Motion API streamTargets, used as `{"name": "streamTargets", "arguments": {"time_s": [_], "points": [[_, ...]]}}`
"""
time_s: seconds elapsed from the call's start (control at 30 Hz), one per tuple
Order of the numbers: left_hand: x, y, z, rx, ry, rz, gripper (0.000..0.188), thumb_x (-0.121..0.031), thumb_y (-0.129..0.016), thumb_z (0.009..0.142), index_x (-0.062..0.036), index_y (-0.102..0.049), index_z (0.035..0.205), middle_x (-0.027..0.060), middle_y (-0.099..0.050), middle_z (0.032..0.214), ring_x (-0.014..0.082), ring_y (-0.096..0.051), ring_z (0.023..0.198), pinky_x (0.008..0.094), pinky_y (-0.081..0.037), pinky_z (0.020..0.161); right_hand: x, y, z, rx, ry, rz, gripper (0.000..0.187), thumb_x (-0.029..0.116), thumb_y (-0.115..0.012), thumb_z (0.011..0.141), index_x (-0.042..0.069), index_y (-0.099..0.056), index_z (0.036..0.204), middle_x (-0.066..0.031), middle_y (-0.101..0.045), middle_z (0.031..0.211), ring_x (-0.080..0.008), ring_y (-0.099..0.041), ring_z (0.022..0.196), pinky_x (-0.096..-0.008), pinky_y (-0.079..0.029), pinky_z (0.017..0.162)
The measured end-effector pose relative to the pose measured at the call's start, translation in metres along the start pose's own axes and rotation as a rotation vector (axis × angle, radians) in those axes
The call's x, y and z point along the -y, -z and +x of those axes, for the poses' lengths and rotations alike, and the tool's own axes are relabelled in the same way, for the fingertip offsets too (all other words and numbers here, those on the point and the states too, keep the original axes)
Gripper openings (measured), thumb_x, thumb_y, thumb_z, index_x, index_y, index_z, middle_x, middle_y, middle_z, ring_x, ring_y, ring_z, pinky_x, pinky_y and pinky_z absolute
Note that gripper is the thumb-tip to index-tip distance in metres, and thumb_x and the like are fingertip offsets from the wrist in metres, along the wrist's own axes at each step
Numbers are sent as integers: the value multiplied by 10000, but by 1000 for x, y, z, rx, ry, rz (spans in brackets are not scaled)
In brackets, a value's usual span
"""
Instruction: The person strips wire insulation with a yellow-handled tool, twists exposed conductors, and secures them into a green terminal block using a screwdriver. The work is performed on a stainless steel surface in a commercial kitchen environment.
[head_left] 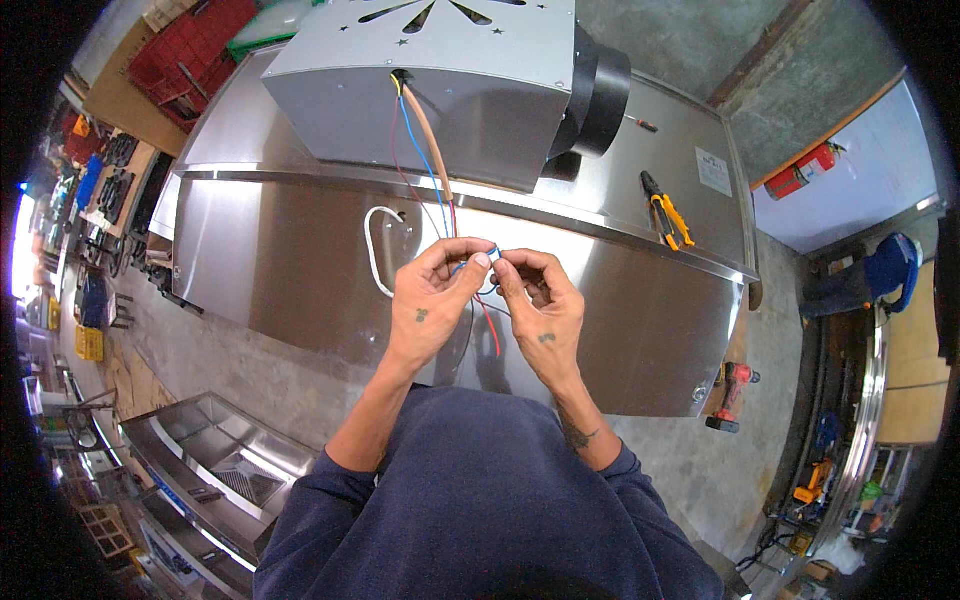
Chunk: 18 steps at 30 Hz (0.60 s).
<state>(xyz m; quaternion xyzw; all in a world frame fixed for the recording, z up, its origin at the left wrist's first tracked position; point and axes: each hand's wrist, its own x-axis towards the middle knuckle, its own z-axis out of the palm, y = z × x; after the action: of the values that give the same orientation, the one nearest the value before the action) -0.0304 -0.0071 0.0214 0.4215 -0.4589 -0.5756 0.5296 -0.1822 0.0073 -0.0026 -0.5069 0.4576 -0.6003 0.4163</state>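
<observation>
A person wears a plain dark navy top point(470, 490) whose sleeves point(320, 515) end near the elbows. The left hand point(432, 290) and right hand point(545, 300) are bare, each bearing a small dark mark; another darkens the right forearm point(583, 405).

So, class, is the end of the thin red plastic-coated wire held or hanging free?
Free: the thin red plastic-coated wire shows its tip between the left hand and right hand, touching neither.
</observation>
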Motion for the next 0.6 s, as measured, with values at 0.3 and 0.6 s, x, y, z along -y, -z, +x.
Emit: {"name": "streamTargets", "arguments": {"time_s": [0.3, 0.6], "points": [[-9, 0, 5, 35, 86, -53, 258, -201, -781, 1033, -14, -741, 1206, -21, -718, 998, 22, -605, 842, 193, -460, 720, 1, 3, 1, 13, 1, -54, 165, 77, -742, 1052, -30, -729, 1176, -88, -767, 1043, -115, -724, 943, -262, -605, 834], [-6, 7, 8, 78, 129, -25, 258, -203, -755, 1054, 14, -732, 1192, 7, -713, 997, 58, -626, 923, 233, -493, 819, 2, 7, 3, 78, 28, -67, 141, 66, -747, 1044, -27, -739, 1150, -81, -761, 1043, -116, -719, 946, -260, -592, 825]]}}
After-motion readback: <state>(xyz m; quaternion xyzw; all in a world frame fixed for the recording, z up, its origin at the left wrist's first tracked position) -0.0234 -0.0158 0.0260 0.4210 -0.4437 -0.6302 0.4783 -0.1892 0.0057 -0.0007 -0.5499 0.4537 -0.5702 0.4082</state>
